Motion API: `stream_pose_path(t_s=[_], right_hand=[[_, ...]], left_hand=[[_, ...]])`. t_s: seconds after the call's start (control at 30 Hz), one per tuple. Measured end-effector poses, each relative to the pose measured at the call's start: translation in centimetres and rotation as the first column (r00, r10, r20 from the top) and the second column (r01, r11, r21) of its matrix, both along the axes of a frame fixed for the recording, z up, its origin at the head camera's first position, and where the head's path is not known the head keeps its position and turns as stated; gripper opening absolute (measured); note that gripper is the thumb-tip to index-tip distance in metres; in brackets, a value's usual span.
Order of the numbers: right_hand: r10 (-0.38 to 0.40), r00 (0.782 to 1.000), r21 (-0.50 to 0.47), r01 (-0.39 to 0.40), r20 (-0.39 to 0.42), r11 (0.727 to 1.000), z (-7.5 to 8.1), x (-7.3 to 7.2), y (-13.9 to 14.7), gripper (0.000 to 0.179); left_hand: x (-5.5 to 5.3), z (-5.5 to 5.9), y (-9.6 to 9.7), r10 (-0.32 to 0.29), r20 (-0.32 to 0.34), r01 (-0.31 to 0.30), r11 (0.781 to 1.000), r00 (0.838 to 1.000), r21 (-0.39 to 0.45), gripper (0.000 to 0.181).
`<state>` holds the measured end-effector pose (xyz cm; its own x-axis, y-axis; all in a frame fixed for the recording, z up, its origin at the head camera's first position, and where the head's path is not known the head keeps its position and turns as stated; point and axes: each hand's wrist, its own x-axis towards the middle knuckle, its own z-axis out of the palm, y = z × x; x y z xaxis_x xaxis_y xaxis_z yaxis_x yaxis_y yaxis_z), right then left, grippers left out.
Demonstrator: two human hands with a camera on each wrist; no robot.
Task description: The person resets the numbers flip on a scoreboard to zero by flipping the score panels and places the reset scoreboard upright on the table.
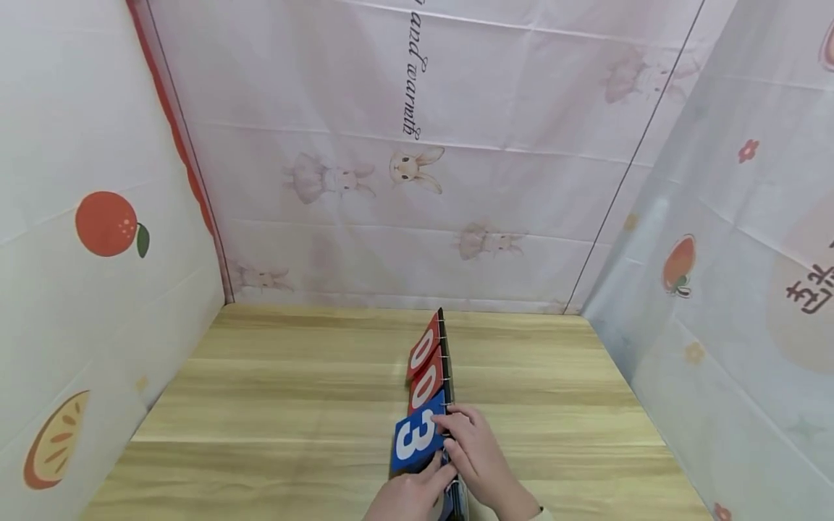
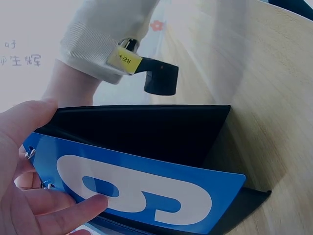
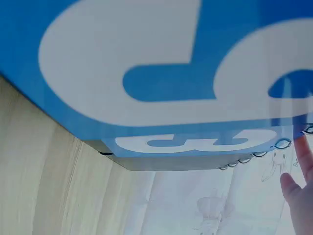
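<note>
A flip scoreboard (image 1: 447, 362) stands on the table with ring-bound number cards along its black spine. Two red cards (image 1: 425, 354) showing 0 hang at its far end, and a blue card (image 1: 415, 436) showing 3 is nearer. My left hand (image 1: 410, 496) grips the near end of the spine. In the left wrist view its thumb lies on the black backing (image 2: 142, 129), while its fingers reach across a blue card (image 2: 132, 183) with a rounded white numeral. My right hand (image 1: 478, 456) touches the blue cards at the metal rings (image 3: 282, 143), its finger straight and thumb apart.
The wood-grain table (image 1: 274, 405) runs to a printed fabric backdrop (image 1: 365, 217) at the back. More fabric walls (image 1: 78, 311) rise on both sides. In the left wrist view, a sleeve (image 2: 105, 41) with a small wrist device (image 2: 161, 78) is behind the scoreboard.
</note>
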<state>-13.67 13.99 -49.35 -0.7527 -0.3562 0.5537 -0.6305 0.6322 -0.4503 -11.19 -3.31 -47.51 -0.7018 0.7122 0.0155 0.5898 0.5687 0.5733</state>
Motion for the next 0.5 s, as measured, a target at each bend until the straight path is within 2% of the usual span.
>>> stream_pose_path(t_s=[0.07, 0.1, 0.13, 0.17, 0.23, 0.3, 0.33, 0.37, 0.43, 0.47, 0.5], right_hand=[[-0.005, 0.997, -0.074, 0.01, 0.076, 0.997, -0.4, 0.4, -0.2, 0.033], [-0.012, 0.989, -0.146, 0.033, 0.144, 0.989, -0.7, 0.7, -0.3, 0.035], [-0.018, 0.973, -0.233, 0.074, 0.232, 0.97, -1.1, 1.0, -0.5, 0.036], [-0.026, 0.945, -0.319, 0.137, 0.327, 0.938, -1.4, 1.2, -0.7, 0.037], [-0.022, 0.859, -0.453, 0.292, 0.512, 0.843, -2.1, 1.5, -1.1, 0.045], [-0.009, 0.742, -0.497, 0.458, 0.67, 0.737, -2.7, 1.4, -1.3, 0.063], [-0.004, 0.677, -0.475, 0.52, 0.736, 0.71, -3.0, 1.3, -1.4, 0.073], [-0.001, 0.617, -0.441, 0.564, 0.787, 0.698, -3.2, 1.1, -1.4, 0.082], [0.003, 0.514, -0.364, 0.603, 0.858, 0.71, -3.7, 0.7, -1.4, 0.094], [0.018, 0.475, -0.343, 0.609, 0.88, 0.715, -3.9, 0.5, -1.4, 0.096], [0.028, 0.444, -0.324, 0.608, 0.896, 0.725, -4.0, 0.4, -1.4, 0.097]], left_hand=[[0.0, 0.0, -0.1, -0.007, 0.039, 0.008, 1.0, 0.999, -0.005, 0.037], [0.0, 0.0, -0.1, -0.01, 0.058, 0.011, 1.0, 0.998, -0.003, 0.039], [0.0, 0.0, -0.1, -0.015, 0.079, 0.015, 1.0, 0.997, 0.002, 0.041], [0.0, 0.1, -0.1, -0.023, 0.1, 0.023, 1.0, 0.995, -0.004, 0.044], [0.0, 0.1, 0.0, -0.024, 0.112, 0.024, 1.0, 0.993, -0.001, 0.05], [0.1, 0.3, 0.1, -0.015, 0.118, 0.015, 1.0, 0.993, 0.003, 0.054], [0.1, 0.3, 0.1, -0.006, 0.114, 0.006, 1.0, 0.993, 0.005, 0.053], [0.2, 0.4, 0.1, 0.003, 0.112, -0.003, 1.0, 0.994, 0.004, 0.053], [0.3, 0.6, 0.2, 0.026, 0.093, -0.027, 1.0, 0.995, 0.008, 0.05], [0.4, 0.6, 0.1, 0.034, 0.09, -0.035, 0.999, 0.995, 0.008, 0.049], [0.4, 0.6, 0.1, 0.039, 0.089, -0.04, 0.999, 0.995, 0.008, 0.049]])
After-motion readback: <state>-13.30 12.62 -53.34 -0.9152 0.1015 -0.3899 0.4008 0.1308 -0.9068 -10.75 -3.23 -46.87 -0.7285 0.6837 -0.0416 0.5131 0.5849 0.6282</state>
